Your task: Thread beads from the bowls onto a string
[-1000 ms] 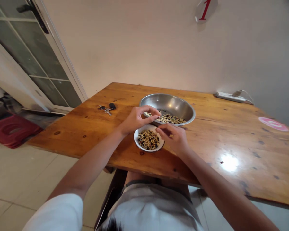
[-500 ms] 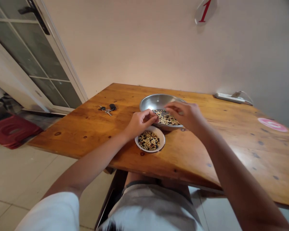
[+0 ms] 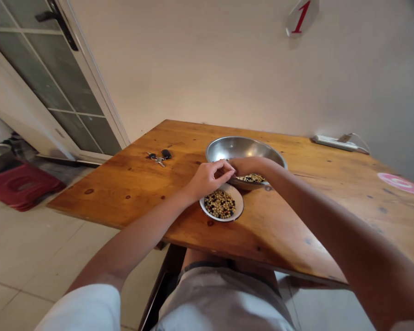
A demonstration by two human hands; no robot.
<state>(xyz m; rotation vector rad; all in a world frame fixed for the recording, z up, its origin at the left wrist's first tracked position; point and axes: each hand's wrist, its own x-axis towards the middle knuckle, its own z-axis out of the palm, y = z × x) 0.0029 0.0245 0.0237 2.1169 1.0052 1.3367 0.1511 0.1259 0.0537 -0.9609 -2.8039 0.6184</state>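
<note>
My left hand point(image 3: 210, 179) hangs just above the far rim of a small white enamel bowl point(image 3: 239, 207), its fingers pinched together. Whether they hold anything is hidden. That bowl holds mixed pale and black beans point(image 3: 220, 204). My right hand point(image 3: 249, 166) reaches over the near side of a steel mixing bowl point(image 3: 244, 148), with its fingers curled down and out of sight. It covers much of the similar beans point(image 3: 251, 178) lying in that bowl. The steel bowl stands just behind the white one on a wooden table point(image 3: 124, 193).
A set of keys with a black fob point(image 3: 157, 158) lies left of the bowls. A white power strip point(image 3: 334, 143) sits at the far table edge, and a pink round sticker point(image 3: 399, 183) marks the right side. A glass door point(image 3: 62, 78) stands at left, above a red mat point(image 3: 22, 186).
My right hand has moved left and down from above the steel bowl's right side, now covering more of its beans. My left hand has shifted slightly right, staying near the white bowl's rim.
</note>
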